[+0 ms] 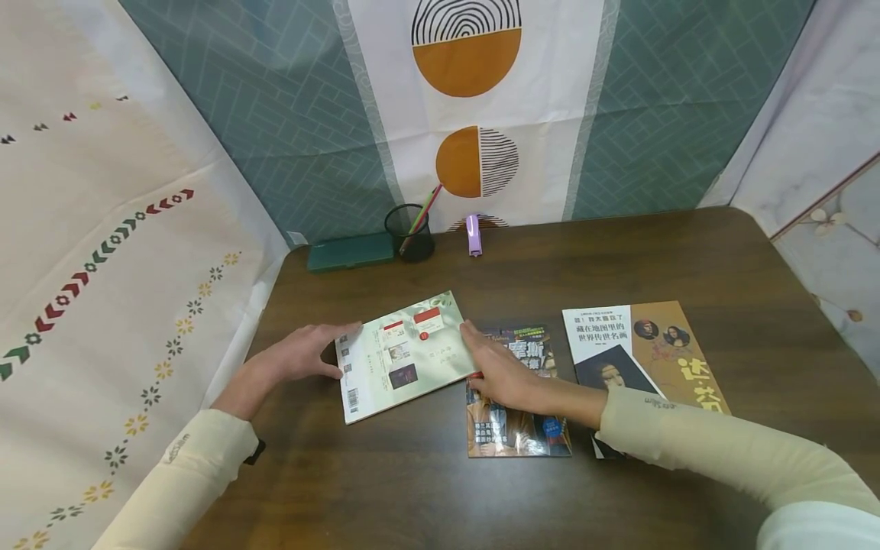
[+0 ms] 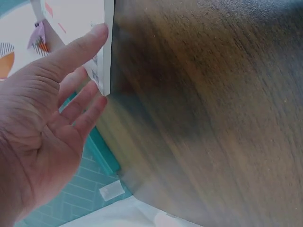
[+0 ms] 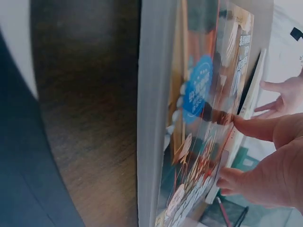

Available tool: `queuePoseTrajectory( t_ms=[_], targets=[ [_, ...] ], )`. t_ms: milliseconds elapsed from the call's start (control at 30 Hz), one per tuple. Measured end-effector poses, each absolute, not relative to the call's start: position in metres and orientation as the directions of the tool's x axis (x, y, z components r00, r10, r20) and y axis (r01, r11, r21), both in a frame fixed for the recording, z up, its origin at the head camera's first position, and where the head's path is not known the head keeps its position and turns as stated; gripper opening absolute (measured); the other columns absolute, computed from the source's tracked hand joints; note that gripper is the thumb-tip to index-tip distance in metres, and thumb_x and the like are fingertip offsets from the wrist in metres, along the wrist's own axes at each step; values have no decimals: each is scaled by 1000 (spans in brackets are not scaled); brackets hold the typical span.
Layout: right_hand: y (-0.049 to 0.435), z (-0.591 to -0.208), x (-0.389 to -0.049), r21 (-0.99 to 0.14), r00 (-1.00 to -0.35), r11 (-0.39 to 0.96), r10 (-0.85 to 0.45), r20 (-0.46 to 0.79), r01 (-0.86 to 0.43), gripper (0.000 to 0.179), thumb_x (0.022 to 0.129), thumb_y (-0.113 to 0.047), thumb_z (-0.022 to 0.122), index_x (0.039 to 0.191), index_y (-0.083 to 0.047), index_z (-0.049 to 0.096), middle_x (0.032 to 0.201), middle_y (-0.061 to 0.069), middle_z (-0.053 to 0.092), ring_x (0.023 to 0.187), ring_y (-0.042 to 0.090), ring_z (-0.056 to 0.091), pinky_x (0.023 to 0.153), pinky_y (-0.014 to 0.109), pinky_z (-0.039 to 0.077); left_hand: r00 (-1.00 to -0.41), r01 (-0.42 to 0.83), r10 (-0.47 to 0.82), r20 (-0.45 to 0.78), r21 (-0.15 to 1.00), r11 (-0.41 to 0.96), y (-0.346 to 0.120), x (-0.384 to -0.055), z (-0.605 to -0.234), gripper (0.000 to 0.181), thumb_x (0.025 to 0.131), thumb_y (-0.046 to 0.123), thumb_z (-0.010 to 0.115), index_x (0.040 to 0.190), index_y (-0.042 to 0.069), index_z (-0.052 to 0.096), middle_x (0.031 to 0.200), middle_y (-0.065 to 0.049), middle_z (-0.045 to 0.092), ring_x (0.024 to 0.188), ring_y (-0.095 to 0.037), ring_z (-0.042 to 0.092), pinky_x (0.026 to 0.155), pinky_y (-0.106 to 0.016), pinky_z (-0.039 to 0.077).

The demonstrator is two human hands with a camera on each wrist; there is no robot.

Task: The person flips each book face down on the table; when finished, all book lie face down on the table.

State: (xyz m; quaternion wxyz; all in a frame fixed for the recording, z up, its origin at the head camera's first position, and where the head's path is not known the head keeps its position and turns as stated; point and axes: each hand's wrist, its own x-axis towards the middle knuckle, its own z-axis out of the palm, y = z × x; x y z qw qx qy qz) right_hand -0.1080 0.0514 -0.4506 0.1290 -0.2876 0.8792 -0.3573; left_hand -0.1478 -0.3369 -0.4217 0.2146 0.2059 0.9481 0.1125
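A pale green book [image 1: 406, 355] lies at a slant, its printed back cover with a barcode facing up. At its left end is my left hand [image 1: 302, 353], thumb and fingers spread apart around the edge. In the left wrist view, the left thumb [image 2: 80, 52] reaches the book's edge and the other fingertips sit near its corner. My right hand [image 1: 505, 370] holds the book's right end between thumb and fingers, above a dark illustrated book [image 1: 519, 431]. The right wrist view shows the right hand [image 3: 267, 156] beside that glossy dark cover [image 3: 194, 118].
Farther right, a white-and-brown book [image 1: 660, 336] lies partly beneath my right forearm. Along the back stand a black mesh pen cup [image 1: 415, 244] with pencils, a green case [image 1: 351, 253] and a purple stapler-like item [image 1: 473, 235]. Patterned cloth [image 1: 302, 114] hangs behind the table.
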Motion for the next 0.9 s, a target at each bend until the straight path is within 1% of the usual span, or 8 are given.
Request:
queuePoseTrajectory(
  t_ms=[133, 200, 300, 433, 567, 667, 767, 900],
  targets=[
    [50, -453, -109, -696, -807, 578, -590, 3, -425, 94, 88, 11, 79, 162, 14, 22, 168, 35, 18, 151, 49, 33, 119, 51, 35, -810, 370, 455, -369, 280, 886, -335, -145, -420, 100, 82, 22, 95, 165, 9, 40, 158, -20, 51, 137, -38, 55, 109, -57, 47],
    [50, -454, -110, -694, -807, 570, -589, 29, -441, 92, 86, 13, 79, 160, 15, 25, 166, 36, 21, 146, 51, 42, 114, 48, 44, -813, 386, 459, -359, 259, 886, -334, -144, -419, 100, 81, 23, 96, 164, 8, 41, 156, -21, 53, 136, -38, 57, 109, -57, 48],
    [50, -455, -114, -707, -801, 543, -596, 55, -454, 85, 84, 21, 73, 157, 16, 30, 164, 39, 25, 108, 47, 71, 87, 35, 62, -821, 399, 457, -342, 228, 888, -332, -144, -419, 100, 79, 25, 97, 162, 7, 44, 153, -21, 57, 134, -38, 59, 108, -57, 48],
    [49, -455, -121, -688, -790, 528, -604, 108, -498, 72, 81, 27, 68, 147, 17, 44, 152, 39, 47, 70, 34, 72, 57, 20, 57, -829, 404, 448, -336, 196, 894, -330, -143, -419, 99, 77, 28, 98, 160, 6, 48, 150, -20, 60, 130, -36, 62, 106, -56, 50],
    [49, -453, -128, -661, -784, 531, -605, 141, -529, 61, 79, 24, 72, 137, 14, 53, 116, 30, 70, 64, 22, 67, 52, 18, 52, -831, 412, 444, -336, 164, 896, -329, -141, -418, 98, 77, 32, 98, 158, 5, 50, 147, -19, 63, 122, -33, 66, 102, -56, 52],
    [51, -452, -132, -666, -784, 532, -607, 131, -523, 53, 79, 24, 71, 130, 13, 58, 88, 19, 68, 54, 13, 57, 46, 19, 50, -834, 428, 452, -317, 146, 892, -330, -138, -418, 94, 77, 33, 97, 155, 6, 54, 142, -18, 66, 113, -29, 69, 97, -53, 55],
    [51, -451, -137, -671, -785, 533, -607, 122, -516, 51, 78, 26, 68, 127, 13, 61, 79, 15, 65, 51, 11, 55, 45, 19, 49, -837, 447, 468, -284, 139, 884, -332, -136, -419, 87, 77, 31, 97, 151, 6, 59, 136, -17, 70, 101, -23, 69, 90, -49, 57],
    [49, -451, -145, -654, -797, 561, -595, 107, -507, 56, 80, 26, 67, 134, 13, 62, 93, 22, 74, 58, 15, 62, 49, 18, 51, -843, 455, 476, -250, 142, 879, -334, -132, -420, 79, 78, 29, 97, 146, 6, 64, 128, -16, 74, 91, -18, 68, 84, -46, 57]
  ],
)
